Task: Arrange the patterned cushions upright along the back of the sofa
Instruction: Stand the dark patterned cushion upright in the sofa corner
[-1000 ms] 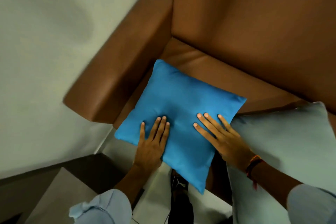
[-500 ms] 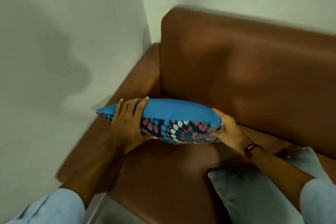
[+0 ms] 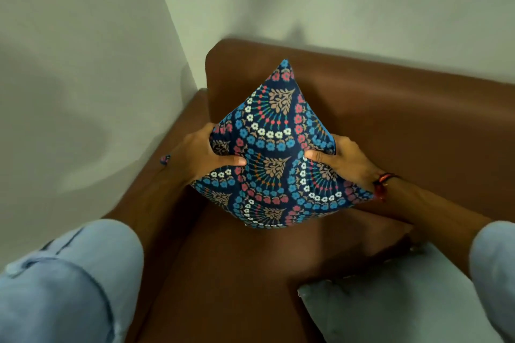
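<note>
A patterned cushion (image 3: 274,153), dark blue with blue, red and white flowers, is held above the seat of a brown leather sofa (image 3: 404,125), close to its back corner. Its patterned face is turned toward me and one corner points up. My left hand (image 3: 207,152) grips its left edge with the thumb pressed on the front. My right hand (image 3: 344,161) grips its right edge in the same way. The cushion's plain blue back shows only as a thin strip on the right edge.
A pale grey cushion (image 3: 395,306) lies flat on the seat at the lower right. The sofa's left armrest (image 3: 178,153) runs along a white wall (image 3: 83,78), and another wall stands behind the backrest.
The cushion lay blue side up on the seat edge under flat hands. Both hands took its sides, lifted it and turned it so the patterned face looks at me, nearer the backrest.
</note>
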